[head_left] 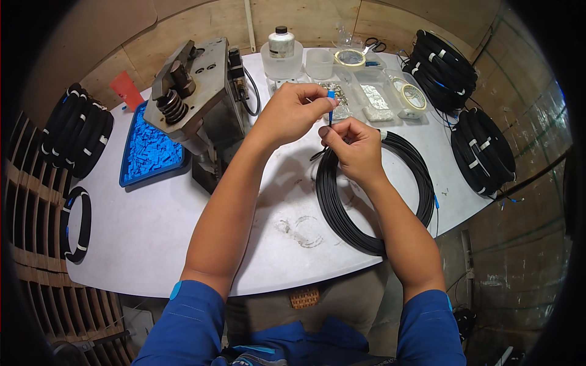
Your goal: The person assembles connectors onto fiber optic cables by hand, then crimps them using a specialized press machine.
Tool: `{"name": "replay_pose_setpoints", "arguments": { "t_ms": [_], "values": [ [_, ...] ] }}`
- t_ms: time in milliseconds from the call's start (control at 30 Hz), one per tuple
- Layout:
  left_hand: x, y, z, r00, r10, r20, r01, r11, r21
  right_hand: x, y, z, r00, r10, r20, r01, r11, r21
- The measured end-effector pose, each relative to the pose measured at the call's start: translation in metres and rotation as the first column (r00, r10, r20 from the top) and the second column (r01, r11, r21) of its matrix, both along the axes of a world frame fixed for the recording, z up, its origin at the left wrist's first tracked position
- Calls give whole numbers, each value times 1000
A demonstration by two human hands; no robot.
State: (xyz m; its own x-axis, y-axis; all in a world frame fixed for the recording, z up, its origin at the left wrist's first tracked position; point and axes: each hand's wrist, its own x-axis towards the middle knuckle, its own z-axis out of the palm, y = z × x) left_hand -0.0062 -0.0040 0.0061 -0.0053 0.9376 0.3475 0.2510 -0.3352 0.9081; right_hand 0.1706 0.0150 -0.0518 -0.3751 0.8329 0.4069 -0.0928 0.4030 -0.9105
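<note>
A small blue connector (331, 96) stands upright at the end of a thin black cable. My left hand (292, 114) pinches it between thumb and fingertips. Just below, my right hand (354, 146) is closed on the black cable (330, 119) leading into the connector. Under my right forearm lies a coil of black cable (339, 210) on the white table (281, 256). Another blue connector (436, 202) pokes out at the coil's right side. The tips of my right fingers are partly hidden behind the thumb.
A metal press (210, 79) stands left of my hands, beside a blue tray (125, 182) of small blue parts. Clear plastic containers (372, 82), tape rolls (413, 96) and a white bottle (281, 43) line the back. Black cable coils (482, 149) sit at the right edge, others (76, 131) at left.
</note>
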Motion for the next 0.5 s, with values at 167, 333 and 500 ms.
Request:
{"name": "replay_pose_setpoints", "arguments": {
  "t_ms": [167,333,500],
  "values": [
    [-2,0,0,998,-42,-51,41,999,-27,0,0,0,1000,4,4,-4,1000,-4],
    [-1,-1,1,999,-20,-40,19,999,-31,0,-1,1,1000,4,-3,-4,1000,-3],
    [-1,-3,3,997,-18,-77,15,999,-32,0,0,1,1000,0,3,0,1000,2]
  ]
}}
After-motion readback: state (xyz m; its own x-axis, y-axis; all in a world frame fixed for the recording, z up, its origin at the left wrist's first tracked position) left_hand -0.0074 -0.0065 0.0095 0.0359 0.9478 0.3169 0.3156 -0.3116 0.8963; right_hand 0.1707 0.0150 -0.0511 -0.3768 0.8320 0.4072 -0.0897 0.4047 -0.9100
